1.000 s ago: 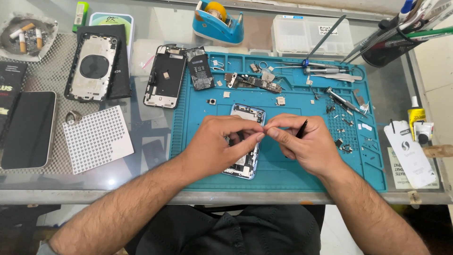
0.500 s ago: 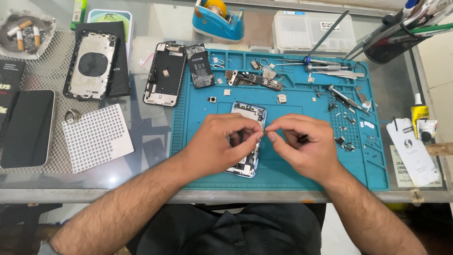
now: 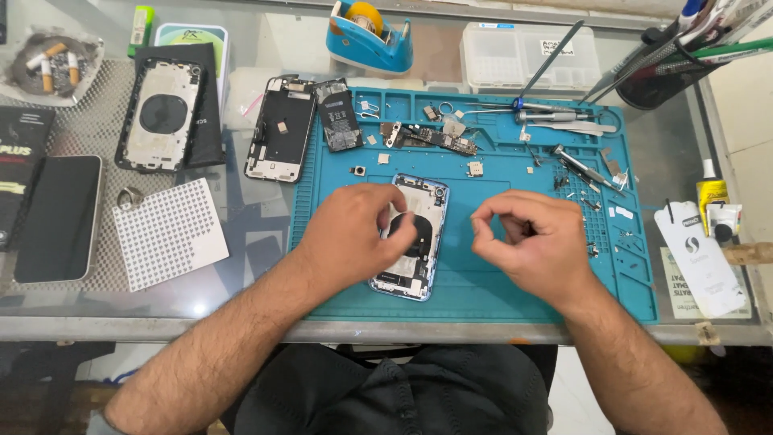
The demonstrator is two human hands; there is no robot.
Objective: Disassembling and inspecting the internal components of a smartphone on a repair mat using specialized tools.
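On the teal silicone repair mat (image 3: 483,298), left hand (image 3: 354,234) presses flat, steadying the opened silver phone housing (image 3: 412,238); right hand (image 3: 527,242) pinches closed, contents unseen — best kept low.

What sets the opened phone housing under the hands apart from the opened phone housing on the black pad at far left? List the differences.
1. The blue-edged phone housing lies on the teal mat; the silver-framed phone housing lies on a black pad.
2. The left hand rests on the blue-edged one; no hand touches the silver-framed one.
3. The first is partly covered, the second in full view.

Both lie open side up with a dark round coil.
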